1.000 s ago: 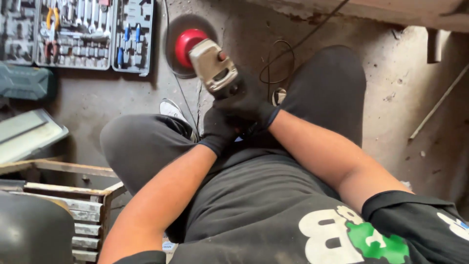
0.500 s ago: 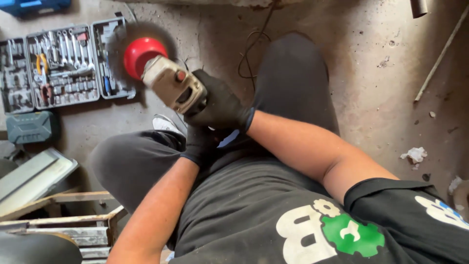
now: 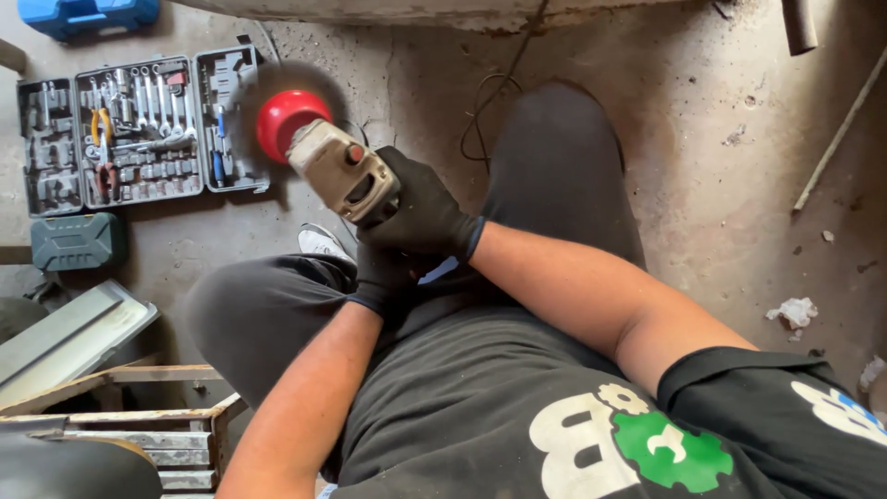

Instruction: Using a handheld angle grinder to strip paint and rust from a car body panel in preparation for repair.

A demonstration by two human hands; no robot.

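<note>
Grinder [image 3: 342, 171] sits further right than half a second ago, held over the lap. Right hand [image 3: 425, 211] and left hand [image 3: 383, 275] both clamp it. One grinder, one open tool kit [image 3: 129, 139].

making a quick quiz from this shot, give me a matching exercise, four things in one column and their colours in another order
Things:
1. case at the top left corner
2. guard on the angle grinder
3. gloves on the hands, such as the right hand
4. small closed case beside the open tool set

Colours:
A. black
B. dark green
C. blue
D. red

Pairs: 1-C, 2-D, 3-A, 4-B
</note>
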